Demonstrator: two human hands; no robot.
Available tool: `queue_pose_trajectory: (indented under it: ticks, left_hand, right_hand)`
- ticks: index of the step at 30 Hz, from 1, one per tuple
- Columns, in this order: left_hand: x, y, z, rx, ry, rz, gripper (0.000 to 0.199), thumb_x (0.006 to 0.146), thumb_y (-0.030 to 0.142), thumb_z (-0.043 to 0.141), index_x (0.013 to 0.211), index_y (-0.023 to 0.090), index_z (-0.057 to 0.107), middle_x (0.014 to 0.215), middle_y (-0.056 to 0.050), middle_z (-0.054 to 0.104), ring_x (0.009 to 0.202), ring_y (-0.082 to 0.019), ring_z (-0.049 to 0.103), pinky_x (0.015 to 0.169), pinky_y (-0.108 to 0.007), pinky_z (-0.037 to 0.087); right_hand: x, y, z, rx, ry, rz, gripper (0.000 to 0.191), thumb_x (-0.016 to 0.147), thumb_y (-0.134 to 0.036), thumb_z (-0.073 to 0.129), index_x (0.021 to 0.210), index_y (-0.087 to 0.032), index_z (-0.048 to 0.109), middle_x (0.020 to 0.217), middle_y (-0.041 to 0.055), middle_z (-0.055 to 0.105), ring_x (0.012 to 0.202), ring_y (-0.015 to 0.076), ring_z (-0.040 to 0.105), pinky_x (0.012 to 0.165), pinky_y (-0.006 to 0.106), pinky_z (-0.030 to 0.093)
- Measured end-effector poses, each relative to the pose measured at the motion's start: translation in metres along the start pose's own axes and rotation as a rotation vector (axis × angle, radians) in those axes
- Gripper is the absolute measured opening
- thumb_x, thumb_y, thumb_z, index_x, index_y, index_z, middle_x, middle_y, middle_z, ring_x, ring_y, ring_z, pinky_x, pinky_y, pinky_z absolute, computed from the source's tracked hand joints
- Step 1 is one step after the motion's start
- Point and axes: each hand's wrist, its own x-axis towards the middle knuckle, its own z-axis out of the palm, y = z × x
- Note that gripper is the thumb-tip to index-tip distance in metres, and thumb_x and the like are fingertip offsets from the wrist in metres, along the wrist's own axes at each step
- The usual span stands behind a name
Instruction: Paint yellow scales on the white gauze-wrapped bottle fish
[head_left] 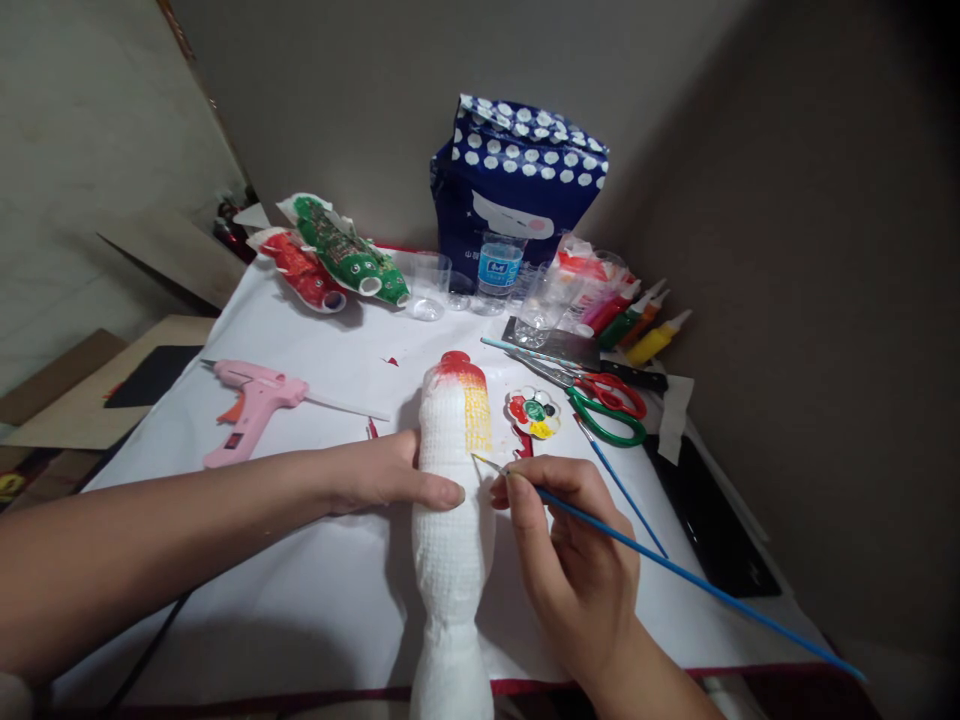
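A white gauze-textured bottle shape (454,540) stretches toward me over the table, its far neck painted red and a yellow patch along its right side. My left hand (405,475) is closed around its middle, thumb across the top. Pinched in my right hand (574,550) is a blue paintbrush (690,578), its yellow-tipped bristles at the lower end of the yellow patch. Just beyond that hand lies a flower-shaped paint palette (533,411) holding red, green, yellow, black and white paint.
A pink glue gun (255,400) lies at left, painted fish shapes (349,250) behind it. Scissors (607,415), another brush (622,485), a knife (634,375) and paint bottles (656,340) are at right. Clear cups (429,285) and a blue bag (517,180) stand at the back.
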Motion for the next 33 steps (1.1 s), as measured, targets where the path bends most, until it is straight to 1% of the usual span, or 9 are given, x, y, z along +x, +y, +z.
queue_pose_trajectory:
  ticks: [5,9,12,19,22,27,33]
  left_hand:
    - [0.0,-0.0012,-0.0004,-0.003,0.006,-0.004,0.069,0.069,0.049,0.087,0.124,0.015,0.065,0.119,-0.012,0.073,0.115,-0.034,0.065,0.095,-0.04,0.053]
    - [0.0001,-0.0016,-0.0007,-0.003,0.002,0.004,0.069,0.069,0.049,0.087,0.124,0.014,0.065,0.119,-0.013,0.073,0.114,-0.034,0.066,0.094,-0.04,0.053]
    - [0.0001,-0.0025,-0.0011,0.007,0.011,0.009,0.07,0.068,0.051,0.087,0.124,0.014,0.065,0.118,-0.014,0.073,0.113,-0.034,0.066,0.094,-0.041,0.054]
    - [0.001,-0.0032,-0.0018,0.014,-0.015,0.029,0.069,0.071,0.052,0.086,0.124,0.014,0.065,0.118,-0.014,0.073,0.112,-0.033,0.067,0.094,-0.04,0.054]
    - [0.0009,-0.0027,-0.002,0.016,-0.014,0.024,0.069,0.07,0.052,0.086,0.124,0.014,0.065,0.118,-0.014,0.073,0.111,-0.033,0.067,0.093,-0.04,0.054]
    - [0.0003,-0.0017,-0.0014,0.021,-0.004,0.023,0.071,0.07,0.052,0.086,0.126,0.014,0.064,0.12,-0.013,0.073,0.112,-0.032,0.067,0.094,-0.04,0.054]
    - [-0.0001,-0.0007,-0.0003,0.016,0.002,0.015,0.072,0.069,0.052,0.087,0.125,0.013,0.065,0.118,-0.014,0.074,0.113,-0.033,0.066,0.095,-0.04,0.053]
  right_hand:
    - [-0.0019,0.001,-0.0014,0.013,-0.02,0.008,0.012,0.093,-0.01,0.059,0.099,-0.021,0.063,0.083,-0.0003,0.069,0.074,0.0138,0.07,0.07,0.026,0.056]
    - [-0.0021,0.0002,-0.0012,0.021,-0.015,-0.007,0.013,0.093,-0.01,0.059,0.099,-0.021,0.063,0.083,0.0004,0.069,0.073,0.0149,0.07,0.069,0.027,0.057]
    - [-0.0017,0.0,-0.0005,0.018,-0.004,-0.009,0.014,0.093,-0.009,0.058,0.099,-0.02,0.063,0.083,0.0002,0.069,0.073,0.0143,0.07,0.069,0.027,0.057]
    - [-0.0018,0.0027,0.001,0.023,-0.013,0.008,0.012,0.094,-0.012,0.06,0.099,-0.021,0.064,0.083,0.0,0.069,0.074,0.0133,0.069,0.07,0.026,0.056]
    - [-0.001,0.0022,0.0013,0.006,-0.001,0.002,0.012,0.093,-0.01,0.059,0.097,-0.02,0.063,0.082,-0.0003,0.068,0.073,0.0123,0.068,0.069,0.025,0.055]
    - [-0.0004,0.0011,0.0017,-0.023,0.01,-0.025,0.015,0.093,-0.007,0.058,0.099,-0.02,0.063,0.084,-0.0001,0.068,0.076,0.0116,0.068,0.071,0.024,0.055]
    - [-0.0021,0.0037,0.0011,0.01,-0.03,0.034,0.014,0.094,-0.011,0.06,0.1,-0.022,0.062,0.083,-0.0017,0.068,0.073,0.0117,0.068,0.068,0.024,0.054]
